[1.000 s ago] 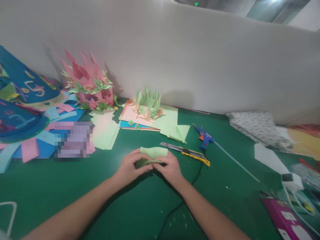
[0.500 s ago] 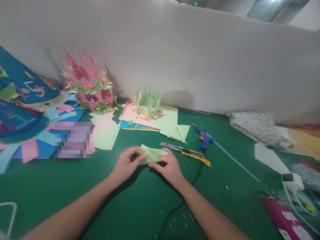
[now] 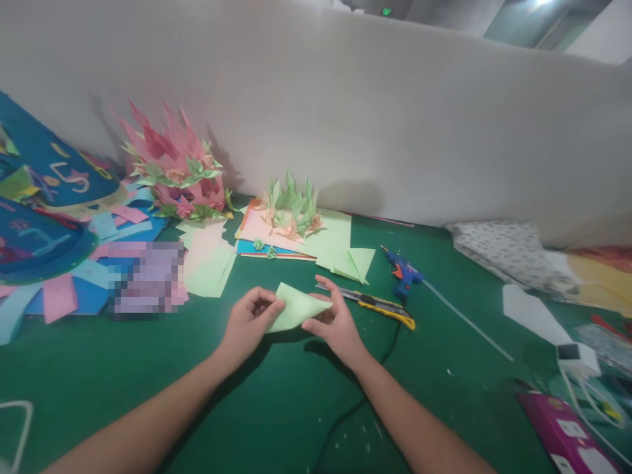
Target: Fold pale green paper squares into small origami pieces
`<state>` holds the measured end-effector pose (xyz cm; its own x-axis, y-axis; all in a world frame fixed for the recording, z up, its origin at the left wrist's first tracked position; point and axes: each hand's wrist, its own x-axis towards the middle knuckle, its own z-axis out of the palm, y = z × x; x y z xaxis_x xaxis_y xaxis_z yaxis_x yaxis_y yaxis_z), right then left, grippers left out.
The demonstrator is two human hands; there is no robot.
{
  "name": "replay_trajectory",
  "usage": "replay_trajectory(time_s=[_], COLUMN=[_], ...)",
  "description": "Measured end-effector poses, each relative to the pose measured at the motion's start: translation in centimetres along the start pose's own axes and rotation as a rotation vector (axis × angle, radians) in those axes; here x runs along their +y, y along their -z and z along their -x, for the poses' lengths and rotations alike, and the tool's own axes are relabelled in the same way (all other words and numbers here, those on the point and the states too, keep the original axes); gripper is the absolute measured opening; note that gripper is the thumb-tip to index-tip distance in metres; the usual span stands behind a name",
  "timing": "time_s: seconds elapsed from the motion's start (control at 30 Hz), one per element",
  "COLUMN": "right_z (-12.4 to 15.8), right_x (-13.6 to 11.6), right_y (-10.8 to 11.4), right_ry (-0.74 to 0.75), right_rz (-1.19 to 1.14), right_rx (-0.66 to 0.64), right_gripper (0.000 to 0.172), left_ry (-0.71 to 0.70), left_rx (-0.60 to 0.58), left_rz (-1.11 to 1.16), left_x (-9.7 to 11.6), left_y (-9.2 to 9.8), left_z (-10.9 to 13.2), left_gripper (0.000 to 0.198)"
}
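Between the two hands, above the green tabletop point(image 3: 237, 415), is a piece of pale green paper point(image 3: 296, 308), bent so that it narrows to a point at its right end. The left hand point(image 3: 249, 322) pinches the paper's left side between thumb and fingers, the other fingers curled in. The right hand point(image 3: 340, 329) is spread around the pointed end, its forefinger raised and its thumb well apart from it; whether any of its fingers press on the paper I cannot tell. Just beyond the right hand's fingers lies a yellow-handled cutter point(image 3: 388, 308) with its blade out, the blade's end partly hidden behind them. Farther off past that hand is a blue glue gun point(image 3: 407, 276), a long pale glue stick point(image 3: 467, 319) running out of its back. A dark cord point(image 3: 340, 418) passes beneath the right forearm. Straight ahead of both hands, a green paper crown point(image 3: 293, 204) stands on stacked coloured sheets point(image 3: 336, 227), with two small green rosettes point(image 3: 259, 244) near it. Beyond the left hand lie loose pale green slips point(image 3: 212, 273), and behind those stands a pink crown point(image 3: 165, 141).
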<state>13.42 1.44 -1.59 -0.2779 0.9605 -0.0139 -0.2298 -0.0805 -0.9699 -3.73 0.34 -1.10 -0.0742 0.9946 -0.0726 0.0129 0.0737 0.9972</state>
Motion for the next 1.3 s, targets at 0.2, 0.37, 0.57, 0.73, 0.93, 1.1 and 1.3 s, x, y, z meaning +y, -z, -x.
replay_trajectory(time_s=[0.2, 0.37, 0.57, 0.73, 0.93, 1.1, 1.3], right_z=[0.2, 0.1, 0.1, 0.1, 0.1, 0.1, 0.2], right_x=[-0.2, -0.2, -0.2, -0.2, -0.1, -0.2, -0.1], right_y=[0.1, 0.2, 0.1, 0.1, 0.0, -0.1, -0.1], right_ry=[-0.092, -0.064, -0.069, -0.076, -0.077, -0.079, -0.077], right_rz=[0.204, 0.369, 0.421, 0.447, 0.441, 0.427, 0.402], right_rx=[-0.006, 0.083, 0.088, 0.088, 0.116, 0.126, 0.127], right_gripper=[0.034, 0.026, 0.028, 0.027, 0.027, 0.027, 0.027], left_ry=[-0.057, -0.057, 0.034, 0.047, 0.084, 0.132, 0.158], left_rx=[-0.029, -0.041, -0.046, -0.051, -0.046, -0.063, -0.091], left_rz=[-0.022, 0.021, -0.055, -0.064, -0.039, 0.028, 0.096], left_x=[0.6, 0.6, 0.3, 0.4, 0.7, 1.1, 1.1], left_y=[-0.6, -0.8, -0.6, -0.6, -0.8, -0.9, -0.9], left_z=[0.8, 0.8, 0.6, 0.7, 0.7, 0.7, 0.5], left_gripper=[0.014, 0.022, 0.024, 0.023, 0.022, 0.02, 0.025])
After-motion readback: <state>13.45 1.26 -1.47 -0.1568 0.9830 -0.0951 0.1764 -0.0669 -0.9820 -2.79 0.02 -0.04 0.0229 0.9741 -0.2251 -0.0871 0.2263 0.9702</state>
